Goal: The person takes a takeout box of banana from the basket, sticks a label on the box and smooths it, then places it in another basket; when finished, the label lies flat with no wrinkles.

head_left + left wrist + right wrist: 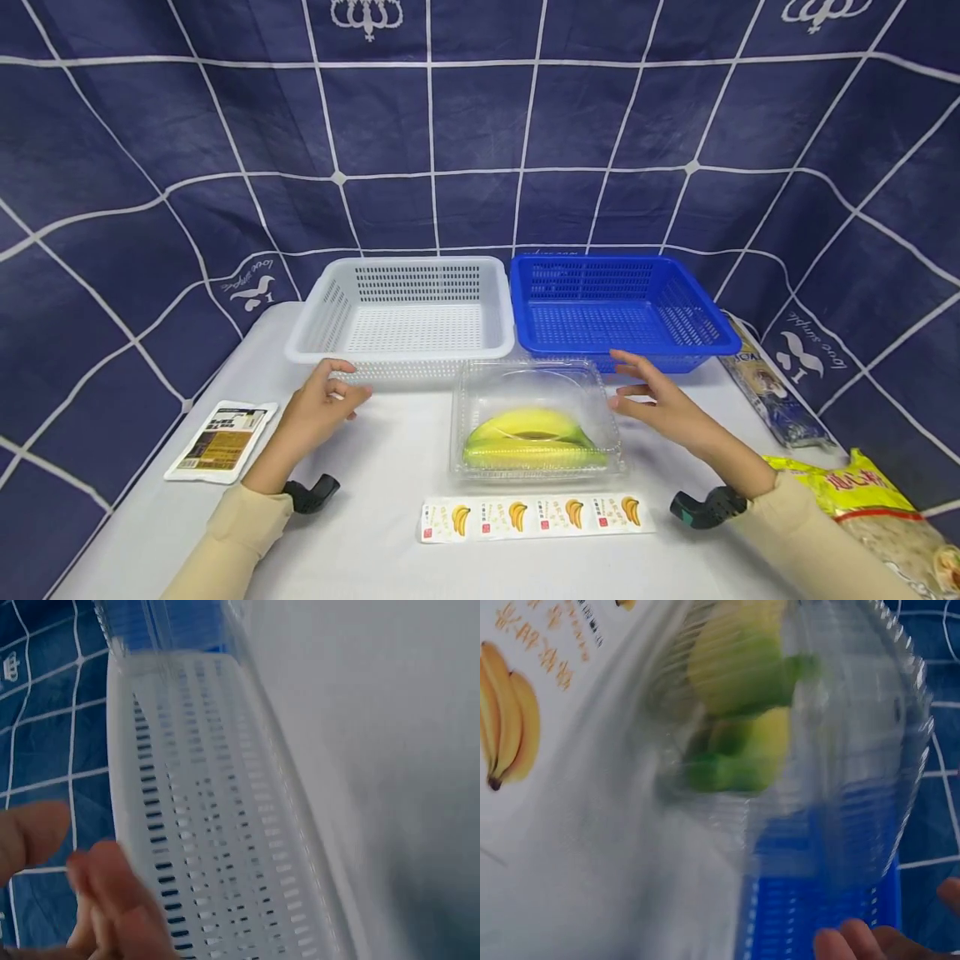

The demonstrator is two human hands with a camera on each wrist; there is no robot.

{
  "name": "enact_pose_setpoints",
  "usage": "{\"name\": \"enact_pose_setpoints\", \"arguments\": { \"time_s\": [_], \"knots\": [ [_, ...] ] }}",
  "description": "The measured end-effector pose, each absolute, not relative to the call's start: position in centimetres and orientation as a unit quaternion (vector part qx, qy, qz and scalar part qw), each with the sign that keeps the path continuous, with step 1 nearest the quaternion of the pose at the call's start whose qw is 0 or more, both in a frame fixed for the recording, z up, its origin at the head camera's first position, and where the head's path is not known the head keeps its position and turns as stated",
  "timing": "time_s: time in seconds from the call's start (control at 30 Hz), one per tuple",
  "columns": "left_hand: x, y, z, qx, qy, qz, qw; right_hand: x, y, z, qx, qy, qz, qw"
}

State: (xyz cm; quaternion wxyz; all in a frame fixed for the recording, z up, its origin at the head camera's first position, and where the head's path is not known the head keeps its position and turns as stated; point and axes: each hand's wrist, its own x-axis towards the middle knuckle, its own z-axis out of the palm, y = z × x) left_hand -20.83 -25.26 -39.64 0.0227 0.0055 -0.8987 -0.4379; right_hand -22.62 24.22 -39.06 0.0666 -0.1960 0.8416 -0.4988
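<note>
The work in hand seems to centre on the box (517,390), which lies on the table (375,533) between the two hands, in front of the white basket (405,357) and the blue basket (592,325). Bananas (532,442) lie inside, toward its near side. The lid looks closed, though clear plastic makes that hard to be sure of.

The left hand (318,408) is near the front of the white basket, apart from the box, its fingers loosely bent and holding nothing. The right hand (660,408) is likewise without a grip, thumb and fingers parted, just beside the box's right edge; whether a fingertip touches the plastic cannot be told.

The label strip (536,518) lies just on the near side of the box, with four banana pictures in a row and neither hand on it. By the look of it, the step is one between grips: any next move on the box calls for both hands coming inward and taking its sides lightly, since thin plastic may flex.
</note>
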Motion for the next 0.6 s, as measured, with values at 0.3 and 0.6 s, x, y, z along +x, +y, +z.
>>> {"name": "enact_pose_setpoints", "arguments": {
  "time_s": [0.3, 0.6],
  "knots": [
    [-18.3, -24.1, -40.8, -0.203, -0.863, -0.432, -0.165, -19.7, 21.0, -37.9, -0.323, 0.794, -0.502, -0.121],
    [-17.0, -22.4, -42.4, -0.270, -0.819, -0.416, -0.290, -16.8, 16.5, -38.9, -0.416, 0.750, -0.514, -0.005]
  ]
}}
